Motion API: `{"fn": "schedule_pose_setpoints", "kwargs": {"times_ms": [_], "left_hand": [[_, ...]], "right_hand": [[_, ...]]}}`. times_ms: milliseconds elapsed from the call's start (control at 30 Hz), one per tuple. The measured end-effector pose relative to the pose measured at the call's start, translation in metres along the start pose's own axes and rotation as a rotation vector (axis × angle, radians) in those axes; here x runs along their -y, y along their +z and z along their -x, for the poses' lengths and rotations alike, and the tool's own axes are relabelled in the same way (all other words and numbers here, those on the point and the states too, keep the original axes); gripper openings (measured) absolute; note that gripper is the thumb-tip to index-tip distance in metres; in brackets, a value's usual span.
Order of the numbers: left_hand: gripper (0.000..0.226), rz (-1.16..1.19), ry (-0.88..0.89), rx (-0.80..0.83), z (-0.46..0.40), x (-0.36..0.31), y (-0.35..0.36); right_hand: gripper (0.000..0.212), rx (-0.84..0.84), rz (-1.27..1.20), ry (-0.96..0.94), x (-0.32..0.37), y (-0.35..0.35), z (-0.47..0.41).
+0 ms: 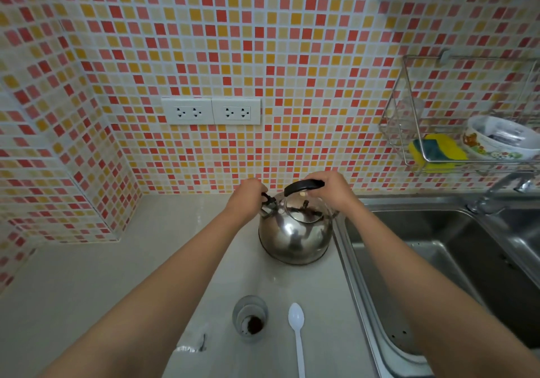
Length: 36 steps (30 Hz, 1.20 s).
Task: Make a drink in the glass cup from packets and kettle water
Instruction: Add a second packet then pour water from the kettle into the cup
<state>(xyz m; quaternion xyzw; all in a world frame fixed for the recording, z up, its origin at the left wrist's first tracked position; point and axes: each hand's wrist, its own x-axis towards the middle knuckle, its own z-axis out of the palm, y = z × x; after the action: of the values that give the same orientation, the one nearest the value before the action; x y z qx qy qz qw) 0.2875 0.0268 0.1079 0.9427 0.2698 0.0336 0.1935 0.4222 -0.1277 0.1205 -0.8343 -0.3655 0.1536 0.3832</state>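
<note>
Right hand (327, 189) grips kettle (295, 231) handle, left hand (248, 195) pinches spout (cup (250, 317), spoon (297, 336) nearby).

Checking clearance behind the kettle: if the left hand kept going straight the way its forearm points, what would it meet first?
Probably the tiled wall just behind the kettle; the left hand is already at the spout, though depth is unclear.

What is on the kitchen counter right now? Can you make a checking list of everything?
Surface: pale counter, kettle, cup and spoon on it.
Job's things: steel kettle standing upright; glass cup with brown powder in its bottom; white spoon beside the cup.
Clutter: torn packet piece left of the cup.
Grippers: right hand grips the kettle handle; left hand at the spout cap.
Cables: nothing seen; wall sockets empty.
Surroundings: sink, wire rack with sponge and bowl.
</note>
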Motion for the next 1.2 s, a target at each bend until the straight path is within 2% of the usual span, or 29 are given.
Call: {"fn": "schedule_pose_setpoints", "kwargs": {"times_ms": [200, 333, 600, 700, 867, 1200], "left_hand": [[0.026, -0.011, 0.112, -0.024, 0.032, -0.011, -0.028], [0.029, -0.003, 0.163, -0.049, 0.058, -0.019, -0.038], [0.019, 0.032, 0.269, -0.010, 0.098, -0.026, -0.044], [0.016, 0.024, 0.276, 0.016, 0.112, -0.027, -0.044], [0.031, 0.069, 0.295, 0.025, 0.135, -0.027, -0.037], [0.027, 0.086, 0.293, 0.081, 0.167, -0.015, -0.024]], "right_hand": [[0.041, -0.003, 0.006, -0.060, 0.027, -0.028, 0.027], [0.040, 0.005, 0.011, -0.119, 0.043, -0.044, 0.049], [0.038, 0.042, 0.064, -0.179, 0.058, -0.056, 0.101], [0.037, 0.078, 0.074, -0.209, 0.060, -0.056, 0.116], [0.039, 0.121, 0.142, -0.246, 0.063, -0.052, 0.138], [0.035, 0.167, 0.193, -0.260, 0.072, -0.028, 0.163]]}}
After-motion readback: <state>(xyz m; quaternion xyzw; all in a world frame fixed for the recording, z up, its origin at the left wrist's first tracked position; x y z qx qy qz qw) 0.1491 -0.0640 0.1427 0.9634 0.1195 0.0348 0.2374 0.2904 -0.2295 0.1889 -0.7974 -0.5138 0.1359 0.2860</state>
